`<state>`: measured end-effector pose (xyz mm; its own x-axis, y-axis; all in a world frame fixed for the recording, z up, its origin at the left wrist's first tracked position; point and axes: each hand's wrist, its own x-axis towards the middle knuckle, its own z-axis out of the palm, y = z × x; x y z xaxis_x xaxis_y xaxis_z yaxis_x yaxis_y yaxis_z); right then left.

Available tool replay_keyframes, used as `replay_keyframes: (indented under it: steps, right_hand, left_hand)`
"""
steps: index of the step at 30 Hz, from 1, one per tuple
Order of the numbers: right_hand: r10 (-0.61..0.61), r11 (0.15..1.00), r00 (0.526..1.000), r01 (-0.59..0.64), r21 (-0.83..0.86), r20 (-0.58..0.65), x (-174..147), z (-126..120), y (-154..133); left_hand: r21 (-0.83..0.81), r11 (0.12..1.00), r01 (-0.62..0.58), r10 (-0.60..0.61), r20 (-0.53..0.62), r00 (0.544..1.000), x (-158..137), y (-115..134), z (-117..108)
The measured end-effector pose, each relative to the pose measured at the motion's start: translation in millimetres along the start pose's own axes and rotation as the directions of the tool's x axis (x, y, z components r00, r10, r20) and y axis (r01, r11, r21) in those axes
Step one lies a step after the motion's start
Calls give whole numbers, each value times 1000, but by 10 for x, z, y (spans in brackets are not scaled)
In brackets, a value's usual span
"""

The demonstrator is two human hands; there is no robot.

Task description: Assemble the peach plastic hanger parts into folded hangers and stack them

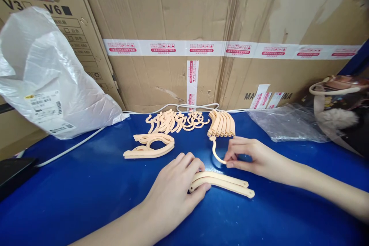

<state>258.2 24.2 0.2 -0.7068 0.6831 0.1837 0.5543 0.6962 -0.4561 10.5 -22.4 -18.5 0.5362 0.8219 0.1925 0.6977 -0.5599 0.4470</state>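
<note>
My left hand (180, 182) is closed on the left ends of two curved cream hanger arms (225, 182), which lie together near the table's middle and point right. Between the fingertips of my right hand (249, 155) is the end of a cream hanger hook (215, 152), its rounded head pointing away from me. Just beyond it lies a row of several curved hanger arms (221, 123). A pile of loose hooks and small curved parts (175, 121) spreads to the left of that row. Nearer me on the left, folded hangers (152, 146) rest in a stack.
Large cardboard boxes (161, 80) stand along the back of the blue table (100, 200). A white plastic parcel bag (57, 80) is at the left, above a dark flat object (14, 177). A white cable (72, 148), a clear plastic bag (291, 123) and a handbag (343, 111) lie around the edges.
</note>
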Motion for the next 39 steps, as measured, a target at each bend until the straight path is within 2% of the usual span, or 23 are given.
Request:
replay_keyframes:
  steps: [7,17,19,22,24,26,28,29,31,34,39]
  right_hand:
    - [44,996,999,-41,-75,29,-118,18,57]
    - [51,996,998,-49,-81,28,-137,22,77]
    - [49,995,998,-46,-85,33,-139,22,80]
    - [32,995,999,-29,-98,33,-152,10,73]
    - [16,993,1000,-13,-114,21,-165,-6,63]
    - [6,991,1000,-4,-137,10,-180,-23,55]
    - [-4,987,1000,4,-163,3,-193,-37,53]
    - [-11,984,1000,11,-176,0,-200,-41,55]
    - [-32,979,999,30,-200,-6,-211,-46,59]
    - [-56,973,998,52,-225,-12,-223,-53,59]
    - [-54,965,999,52,-256,-1,-233,-68,49]
  left_hand:
    - [-19,997,76,-74,55,996,17,57,-26]
    - [-16,996,88,-86,76,993,4,92,-40]
    - [-23,996,86,-84,61,995,3,104,-62]
    - [-10,997,76,-76,-39,996,48,79,-189]
    - [66,992,109,-100,-121,988,132,0,-344]
    - [222,957,186,-152,-161,975,258,-142,-526]
    - [430,847,313,-244,-209,947,407,-332,-691]
    - [460,819,343,-272,-215,938,481,-434,-754]
    - [474,797,374,-322,-190,927,614,-624,-836]
    - [449,799,399,-404,-90,910,747,-824,-865]
    - [362,824,436,-463,-14,886,822,-944,-852]
